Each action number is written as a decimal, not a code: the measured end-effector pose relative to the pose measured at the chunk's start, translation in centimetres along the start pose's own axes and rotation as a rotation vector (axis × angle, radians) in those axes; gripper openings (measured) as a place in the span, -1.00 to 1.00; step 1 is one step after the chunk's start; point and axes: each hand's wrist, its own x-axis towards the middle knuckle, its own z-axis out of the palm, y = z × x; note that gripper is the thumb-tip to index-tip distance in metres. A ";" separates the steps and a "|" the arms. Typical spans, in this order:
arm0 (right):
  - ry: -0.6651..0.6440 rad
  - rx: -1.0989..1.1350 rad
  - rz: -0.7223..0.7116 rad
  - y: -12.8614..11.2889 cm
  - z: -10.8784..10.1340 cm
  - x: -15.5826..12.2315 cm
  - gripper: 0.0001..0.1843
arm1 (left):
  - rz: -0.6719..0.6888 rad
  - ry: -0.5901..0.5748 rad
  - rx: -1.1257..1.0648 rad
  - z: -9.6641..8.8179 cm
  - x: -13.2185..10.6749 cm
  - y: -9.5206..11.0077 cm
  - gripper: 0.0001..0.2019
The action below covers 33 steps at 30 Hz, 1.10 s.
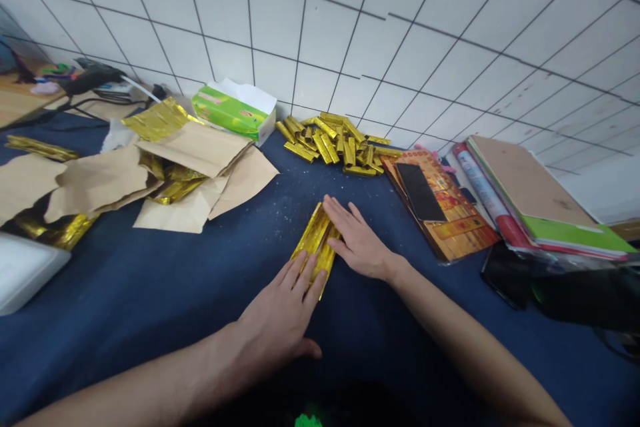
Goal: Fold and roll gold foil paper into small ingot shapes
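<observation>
A folded sheet of gold foil paper (pixel 314 240) lies on the dark blue tabletop (pixel 150 280) in front of me. My left hand (pixel 280 313) lies flat, fingers stretched out, with its fingertips pressing the near end of the foil. My right hand (pixel 357 240) also lies flat and open, its fingers pressing the foil's right side. Neither hand grips anything. A pile of several folded gold foil pieces (pixel 333 143) sits farther back by the tiled wall.
Torn brown wrapping paper with loose gold foil sheets (pixel 165 173) spreads at the left. A green tissue box (pixel 235 110) stands at the back. A dark phone (pixel 420 190) rests on an orange printed stack; folders (pixel 540 207) lie at right. A white box (pixel 25 270) sits at the left edge.
</observation>
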 end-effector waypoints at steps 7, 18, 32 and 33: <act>0.021 -0.221 0.009 -0.8 0.6 -1.7 -0.40 | -0.012 -0.026 -0.005 -0.4 0.1 0.0 -0.01; -0.104 -0.237 0.001 -0.9 0.9 -1.7 -0.35 | -0.019 0.013 -0.029 -0.2 0.0 0.1 -0.02; 0.109 -0.209 0.030 -0.7 0.7 -2.3 -0.46 | -0.005 0.001 0.018 -0.2 0.0 0.1 -0.03; 0.102 -0.207 0.015 -0.7 0.8 -2.3 -0.48 | -0.005 0.001 0.022 -0.3 0.0 0.1 -0.03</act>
